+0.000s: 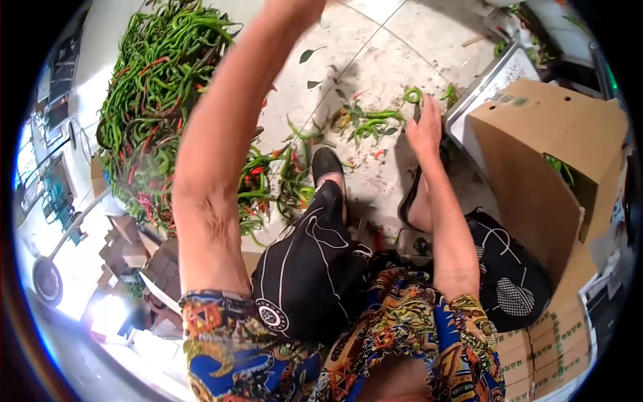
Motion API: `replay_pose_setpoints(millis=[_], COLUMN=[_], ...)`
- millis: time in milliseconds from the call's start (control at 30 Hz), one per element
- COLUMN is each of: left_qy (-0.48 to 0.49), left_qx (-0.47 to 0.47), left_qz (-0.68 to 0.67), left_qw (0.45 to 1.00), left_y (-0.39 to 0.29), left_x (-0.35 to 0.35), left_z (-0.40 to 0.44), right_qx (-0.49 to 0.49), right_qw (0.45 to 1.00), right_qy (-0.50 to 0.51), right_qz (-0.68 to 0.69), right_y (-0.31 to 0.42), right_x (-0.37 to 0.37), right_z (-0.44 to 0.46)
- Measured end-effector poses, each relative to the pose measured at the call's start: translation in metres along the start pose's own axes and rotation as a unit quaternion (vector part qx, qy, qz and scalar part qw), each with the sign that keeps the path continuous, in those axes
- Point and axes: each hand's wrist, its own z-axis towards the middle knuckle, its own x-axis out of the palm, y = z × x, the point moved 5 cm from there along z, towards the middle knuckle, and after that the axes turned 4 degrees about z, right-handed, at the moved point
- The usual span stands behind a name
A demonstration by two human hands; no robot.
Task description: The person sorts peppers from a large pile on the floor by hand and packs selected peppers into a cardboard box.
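Note:
A large heap of long green peppers (164, 74), with some red ones mixed in, lies on the floor at the left. My left arm reaches up across the heap's right side, and its hand is cut off by the top edge. Right of centre, my right hand (424, 130) hangs over the floor with fingers stretched and thumb apart, holding nothing visible. Just beyond its fingertips is a curled green pepper (412, 95). Several loose green peppers (378, 124) lie to its left, among leaves and bits of red pepper.
An open cardboard box (522, 161) with green peppers inside stands at the right, beside a pale tray (492, 84). My dark shoe (327, 164) is near the scattered peppers. Stacked cartons (552, 348) are at the lower right, and a round fan-like object (48, 280) is far left.

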Motion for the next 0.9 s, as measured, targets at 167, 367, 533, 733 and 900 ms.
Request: replay_pose_setpoints(millis=[167, 367, 533, 733, 900], left_qy=[-0.056, -0.086, -0.022, 0.015, -0.001], left_qx=[-0.258, -0.258, -0.134, -0.064, -0.078], left_qz=[0.142, 0.312, 0.339, 0.307, 0.127], left_qw=[0.954, 0.91, 0.931, 0.949, 0.989], left_y=[0.247, 0.236, 0.191, 0.19, 0.193], left_x=[0.014, 0.068, 0.103, 0.132, 0.154], left_z=[-0.205, -0.27, -0.239, -0.214, -0.191], right_qx=[-0.016, -0.049, -0.035, 0.005, 0.099], right_qw=[0.996, 0.991, 0.982, 0.985, 0.96], right_qy=[0.067, 0.12, 0.182, 0.168, 0.198], right_qz=[-0.057, -0.036, -0.027, 0.04, 0.174], right_y=[-0.001, 0.018, 0.034, 0.044, 0.039], right_x=[0.019, 0.042, 0.036, 0.063, 0.062], right_z=[0.014, -0.002, -0.031, -0.036, -0.019])
